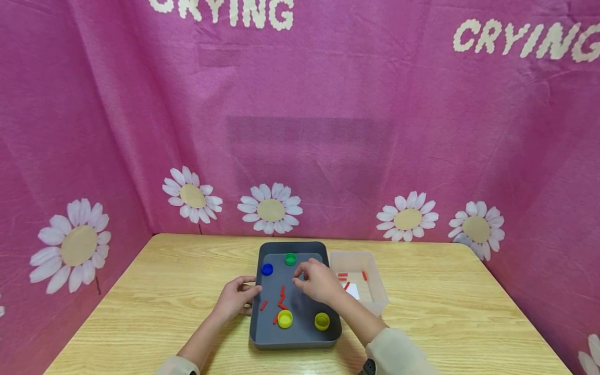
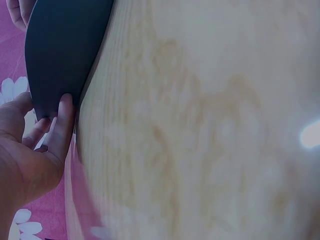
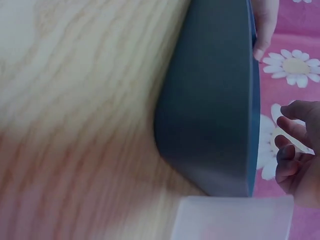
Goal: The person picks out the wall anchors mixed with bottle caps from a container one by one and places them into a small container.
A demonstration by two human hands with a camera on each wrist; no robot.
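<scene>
A dark grey tray (image 1: 300, 341) stands on the table, with my left hand (image 1: 239, 298) at its left wall. The left thumb lies over the rim while the fingers (image 2: 64, 122) press the outer side. My right hand (image 1: 319, 281) hovers over the tray's upper right part, fingers bent, thumb and index tip slightly apart. No object shows between those fingertips (image 3: 286, 110). Several short red sticks (image 1: 282, 297) lie in the tray's left half. Around them sit a green cap (image 1: 290, 259), a blue cap (image 1: 267, 269) and two yellow caps, one at lower left (image 1: 285, 319), one at lower right (image 1: 322, 321).
Against the tray's right side stands a translucent plastic box (image 1: 378, 291), holding several red sticks (image 1: 364, 276) and a white piece (image 1: 351, 291). Wooden table surface (image 1: 436, 312) extends to both sides. A pink cloth with daisies (image 1: 309, 156) hangs behind.
</scene>
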